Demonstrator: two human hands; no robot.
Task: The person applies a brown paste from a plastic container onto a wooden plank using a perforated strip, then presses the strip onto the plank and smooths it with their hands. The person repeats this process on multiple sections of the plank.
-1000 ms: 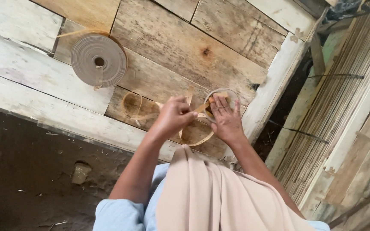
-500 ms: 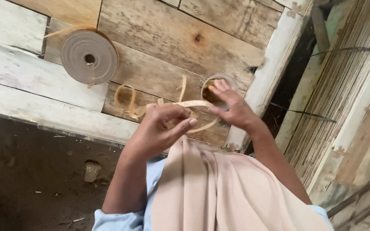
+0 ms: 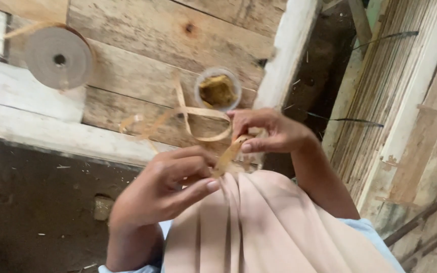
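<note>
A thin, tan, curling strip (image 3: 198,119) loops above the wooden planks. My right hand (image 3: 266,131) pinches one end of the strip between thumb and fingers. My left hand (image 3: 170,182) grips the same strip lower down, close to a beige cloth (image 3: 259,227) that hangs below both hands. Just above the right hand, a small clear cup (image 3: 217,90) with a yellowish-brown lump inside stands on the planks. A grey roll of tape (image 3: 59,56) lies at the upper left, with a tan strip running from it.
Rough wooden planks (image 3: 142,45) form the work surface, with a pale beam (image 3: 289,55) at its right edge. Bundled thin slats (image 3: 400,86) lie to the right. Dark dirt ground (image 3: 31,212) with a small stone (image 3: 102,207) is at lower left.
Both hands have drawn nearer to the camera and to the cloth, taking the strip with them. The cup, covered by the right hand before, now shows in full.
</note>
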